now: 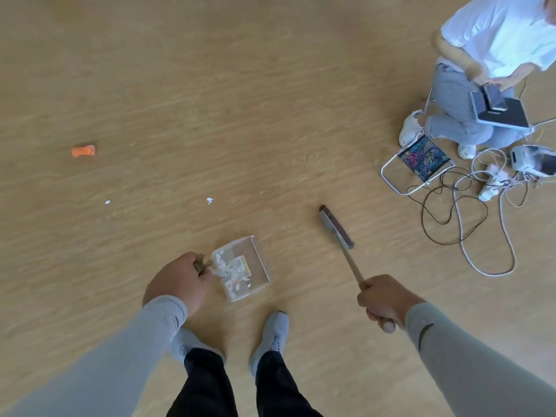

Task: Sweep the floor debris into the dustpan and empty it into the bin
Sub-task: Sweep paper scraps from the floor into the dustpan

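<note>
Right hand (383,299) is gripping the broom (338,228) handle, arm extended; left hand (177,282) is holding the dustpan (254,260) handle, debris inside.

A dustpan (245,267) sits on the floor (240,100) just ahead of the wearer's feet, scraps lying in it. A broom (338,228) stands to its right. Loose debris (210,201) lies farther ahead and left. A seated person (487,55) is far right, cables (469,212) before them.
</note>
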A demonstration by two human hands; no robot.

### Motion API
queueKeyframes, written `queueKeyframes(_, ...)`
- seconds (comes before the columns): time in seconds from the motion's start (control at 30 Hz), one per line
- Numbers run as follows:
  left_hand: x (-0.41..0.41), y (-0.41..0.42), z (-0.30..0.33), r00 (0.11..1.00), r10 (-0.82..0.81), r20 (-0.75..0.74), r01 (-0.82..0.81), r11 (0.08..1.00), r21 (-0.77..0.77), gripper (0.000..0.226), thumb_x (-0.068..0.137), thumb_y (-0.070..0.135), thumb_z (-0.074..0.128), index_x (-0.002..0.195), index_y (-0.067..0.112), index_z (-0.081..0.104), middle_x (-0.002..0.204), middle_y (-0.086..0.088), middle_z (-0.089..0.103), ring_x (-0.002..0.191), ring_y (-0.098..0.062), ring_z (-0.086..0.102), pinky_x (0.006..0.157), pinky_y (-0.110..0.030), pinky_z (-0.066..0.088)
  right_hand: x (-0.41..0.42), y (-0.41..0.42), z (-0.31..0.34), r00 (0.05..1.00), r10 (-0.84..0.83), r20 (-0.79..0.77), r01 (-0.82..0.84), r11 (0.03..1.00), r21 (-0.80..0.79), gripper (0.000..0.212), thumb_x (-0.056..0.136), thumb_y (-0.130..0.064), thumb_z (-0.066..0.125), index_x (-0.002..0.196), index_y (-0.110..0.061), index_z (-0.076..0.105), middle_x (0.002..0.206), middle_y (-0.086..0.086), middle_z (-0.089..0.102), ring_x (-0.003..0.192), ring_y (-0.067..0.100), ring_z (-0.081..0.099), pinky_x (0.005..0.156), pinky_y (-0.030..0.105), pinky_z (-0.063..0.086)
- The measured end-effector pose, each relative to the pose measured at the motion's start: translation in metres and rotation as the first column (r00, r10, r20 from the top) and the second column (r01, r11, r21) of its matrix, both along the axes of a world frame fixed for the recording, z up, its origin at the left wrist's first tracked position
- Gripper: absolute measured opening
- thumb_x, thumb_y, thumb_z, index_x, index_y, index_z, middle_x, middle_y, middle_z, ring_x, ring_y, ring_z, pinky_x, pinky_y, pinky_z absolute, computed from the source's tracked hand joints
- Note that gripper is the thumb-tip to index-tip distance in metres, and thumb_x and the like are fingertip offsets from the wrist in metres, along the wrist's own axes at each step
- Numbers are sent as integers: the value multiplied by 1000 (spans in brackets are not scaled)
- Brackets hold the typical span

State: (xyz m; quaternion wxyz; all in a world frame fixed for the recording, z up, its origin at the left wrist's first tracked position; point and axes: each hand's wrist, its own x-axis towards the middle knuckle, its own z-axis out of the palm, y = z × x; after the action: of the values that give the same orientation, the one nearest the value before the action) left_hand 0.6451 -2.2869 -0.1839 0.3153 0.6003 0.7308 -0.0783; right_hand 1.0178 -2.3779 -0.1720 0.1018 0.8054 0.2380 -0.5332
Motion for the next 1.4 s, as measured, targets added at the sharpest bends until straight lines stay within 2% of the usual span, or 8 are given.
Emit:
queueKeyframes(0.13, 4, 3, 3, 1000, -12, -27, 12, 1000, -5, 28, 96, 41, 55, 117, 24, 59, 79, 7, 64, 71, -20, 64, 69, -37, 58, -22, -34, 27, 988, 5, -156, -7, 1000, -12, 29, 94, -4, 54, 123, -11, 54, 76, 11, 61, 60, 20, 53, 51, 28, 43)
queueKeyframes(0.23, 5, 0, 5, 999, -24, -41, 24, 1000, -6, 25, 96, 42, 55, 114, 26, 59, 78, 7, 65, 69, -18, 64, 67, -37, 58, -2, -43, 62, 971, -96, -219, 96, 995, -12, 47, 94, 1, 58, 130, -28, 50, 60, 9, 56, 43, 15, 46, 40, 22, 33)
queueKeyframes(0.4, 2, 0, 8, 999, -22, -43, 22, 1000, -6, 22, 95, 43, 53, 109, 27, 58, 81, 9, 65, 71, -18, 64, 70, -38, 59, 44, -47, 97, 942, -221, -254, 217, 975, -41, 54, 89, 5, 66, 136, -21, 62, 70, 18, 59, 49, 22, 46, 45, 26, 31)
queueKeyframes(0.63, 4, 0, 5, 999, -11, -44, 11, 1000, -8, 21, 95, 44, 52, 105, 27, 58, 78, 8, 64, 69, -18, 63, 70, -37, 59, -3, -38, 69, 979, -79, -187, 89, 995, 44, 61, 89, 1, 60, 144, -25, 54, 62, 10, 58, 50, 19, 47, 48, 27, 35)
queueKeyframes(0.8, 3, -7, 4, 1000, 3, -27, -2, 1000, 7, 20, 95, 43, 51, 107, 29, 58, 81, 9, 64, 73, -19, 64, 71, -36, 57, -54, -26, 46, 962, -19, -272, 14, 1000, -20, 62, 96, -4, 57, 154, -16, 41, 77, 8, 62, 57, 18, 51, 52, 28, 44)
queueKeyframes(0.93, 2, -8, 2, 999, -15, -30, 15, 1000, 4, 23, 96, 43, 49, 110, 27, 58, 85, 9, 64, 77, -20, 64, 71, -34, 56, -53, -23, 61, 948, -79, -307, 82, 997, -1, 55, 92, -2, 61, 144, -16, 52, 66, 11, 59, 50, 17, 50, 44, 26, 37)
queueKeyframes(1.1, -7, -11, 5, 1000, -10, -4, 10, 1000, 3, 33, 99, 42, 47, 127, 28, 56, 96, 10, 65, 83, -19, 61, 70, -32, 51, -34, -9, 99, 872, -289, -394, 312, 950, -6, 32, 93, 6, 58, 121, -5, 69, 75, 21, 51, 46, 20, 40, 38, 21, 27)
queueKeyframes(1.4, -37, -15, 1, 994, 53, 91, -44, 994, -99, 20, 94, 47, 47, 108, 34, 54, 87, 8, 65, 84, -19, 63, 73, -35, 57, -97, 20, 95, 976, -37, -214, 78, 979, 187, 28, 92, 2, 59, 109, -18, 67, 62, 15, 60, 49, 23, 48, 41, 25, 35)
